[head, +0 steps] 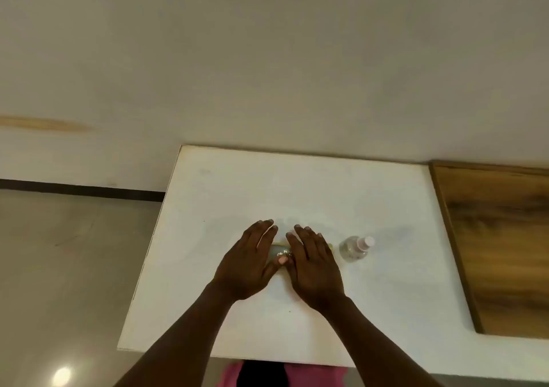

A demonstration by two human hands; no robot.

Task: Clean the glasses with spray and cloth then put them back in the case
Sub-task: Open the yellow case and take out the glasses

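Note:
On the white table [297, 184], my left hand [249, 262] and my right hand [315, 265] lie side by side with straight fingers over a small grey case [278, 250] with a yellowish edge. Only a strip of the case shows between the hands, and my left thumb lies across its near edge. A small clear spray bottle [355, 247] with a pale cap lies on its side just right of my right hand. The glasses and the cloth are not visible.
A wooden panel [499, 244] adjoins the table on the right. The table's left edge drops to a grey floor [59, 268]. A plain wall stands behind the table. Pink clothing [312, 374] shows below the near edge.

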